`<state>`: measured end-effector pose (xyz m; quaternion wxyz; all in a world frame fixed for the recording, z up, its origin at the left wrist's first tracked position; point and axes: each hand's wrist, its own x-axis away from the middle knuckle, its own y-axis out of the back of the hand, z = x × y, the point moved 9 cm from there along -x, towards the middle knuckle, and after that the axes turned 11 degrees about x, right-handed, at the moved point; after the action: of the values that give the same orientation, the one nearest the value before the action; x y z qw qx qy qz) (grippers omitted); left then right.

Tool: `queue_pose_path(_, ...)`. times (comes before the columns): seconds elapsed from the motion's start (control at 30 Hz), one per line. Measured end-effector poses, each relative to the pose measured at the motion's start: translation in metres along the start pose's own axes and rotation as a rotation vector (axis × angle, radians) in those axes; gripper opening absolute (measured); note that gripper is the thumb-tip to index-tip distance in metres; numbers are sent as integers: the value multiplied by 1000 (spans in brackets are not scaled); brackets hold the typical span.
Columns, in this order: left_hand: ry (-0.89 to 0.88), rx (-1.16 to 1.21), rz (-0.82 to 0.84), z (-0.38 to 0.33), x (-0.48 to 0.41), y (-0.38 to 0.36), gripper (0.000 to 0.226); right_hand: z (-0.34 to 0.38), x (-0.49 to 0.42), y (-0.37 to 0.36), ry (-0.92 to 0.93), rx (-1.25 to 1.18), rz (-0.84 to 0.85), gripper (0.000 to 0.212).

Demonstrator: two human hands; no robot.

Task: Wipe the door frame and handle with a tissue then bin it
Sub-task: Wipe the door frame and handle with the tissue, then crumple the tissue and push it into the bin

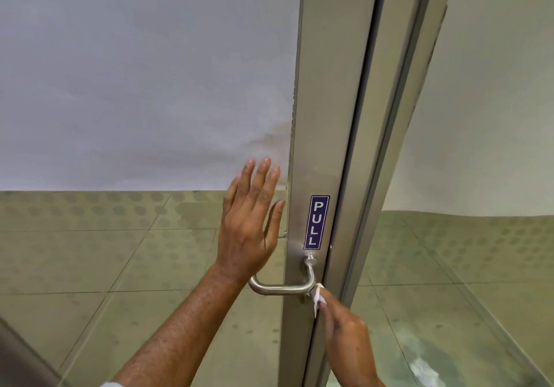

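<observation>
A brushed-metal door frame (323,117) runs top to bottom right of centre. A blue PULL sign (316,222) sits on it, and below hangs a curved steel handle (278,289). My right hand (344,329) pinches a small white tissue (317,295) against the handle's right bend at the frame. My left hand (250,219) lies flat with fingers spread on the glass pane just left of the frame, above the handle.
The glass door (135,251) shows frosted film above and a tiled floor with dot patterns through it. A second frame post (398,147) stands to the right. A pale crumpled patch (424,368) lies low on the right.
</observation>
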<state>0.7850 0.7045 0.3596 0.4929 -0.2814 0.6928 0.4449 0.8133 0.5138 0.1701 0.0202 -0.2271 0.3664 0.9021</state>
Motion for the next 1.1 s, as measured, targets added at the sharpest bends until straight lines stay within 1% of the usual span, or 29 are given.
queue_pose_path(0.07, -57, 27, 14, -18, 21, 3, 48, 0, 2, 12, -104, -103, -28, 36)
queue_pose_path(0.13, -73, 95, 33, -35, 44, 4, 36, 6, 2, 22, -138, -107, -44, 36)
queue_pose_path(0.17, -46, 145, 60, -41, 54, 3, 30, 12, 3, 27, -133, -89, -47, 36)
queue_pose_path(0.2, 0, 195, 109, -45, 63, 0, 28, 18, 3, 31, -116, -67, -44, 37)
queue_pose_path(0.23, 72, 240, 183, -48, 71, -5, 30, 24, 4, 35, -91, -39, -35, 39)
queue_pose_path(0.33, 400, 328, 433, -49, 94, -23, 51, 40, 10, 44, -5, 24, 3, 56)
queue_pose_path(0.4, 526, 362, 481, -50, 106, -27, 56, 48, 15, 49, 30, 54, 12, 66)
queue_pose_path(0.5, 633, 454, 479, -56, 111, -25, 48, 56, 26, 61, 55, 25, -12, 67)
queue_pose_path(0.57, 639, 497, 475, -63, 110, -23, 50, 60, 35, 70, 69, 17, -22, 66)
queue_pose_path(0.67, 533, 537, 555, -82, 103, -29, 69, 55, 47, 86, 32, 54, -19, 66)
queue_pose_path(0.7, 491, 541, 591, -89, 101, -31, 70, 52, 51, 93, 18, 66, -18, 65)
queue_pose_path(0.73, 459, 553, 623, -96, 98, -33, 67, 50, 55, 100, 9, 74, -23, 61)
queue_pose_path(0.8, 430, 596, 681, -110, 96, -39, 53, 44, 65, 117, -6, 80, -35, 57)
queue_pose_path(0.87, 432, 661, 730, -128, 95, -46, 38, 36, 75, 133, -28, 80, -53, 58)
queue_pose_path(0.93, 452, 739, 761, -149, 97, -56, 28, 24, 84, 151, -63, 83, -78, 58)
queue_pose_path(1.0, 483, 791, 800, -171, 100, -68, 24, 11, 92, 170, -87, 82, -98, 60)
queue_pose_path(1.1, 545, 859, 849, -206, 104, -91, 20, -9, 102, 199, -95, 104, -130, 57)
